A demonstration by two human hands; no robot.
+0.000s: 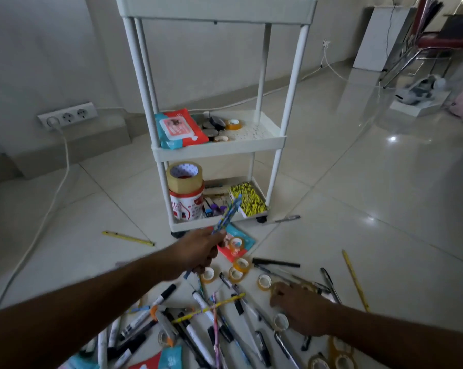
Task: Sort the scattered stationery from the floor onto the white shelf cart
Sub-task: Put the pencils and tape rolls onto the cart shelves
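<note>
Dim, soft room light, glare spots on the glossy floor [392, 139], wide-angle edge bending.

**Plastic cart on a glossy floor**

The white shelf cart [219, 147] looks like smooth matt plastic. The floor [371, 182] is glossy pale tile, mirroring light. The tape rolls [235, 272] are shiny and translucent. The wipes packet [179, 129] has a slick plastic-film sheen. The chair legs [411, 62] look like polished metal.
</note>
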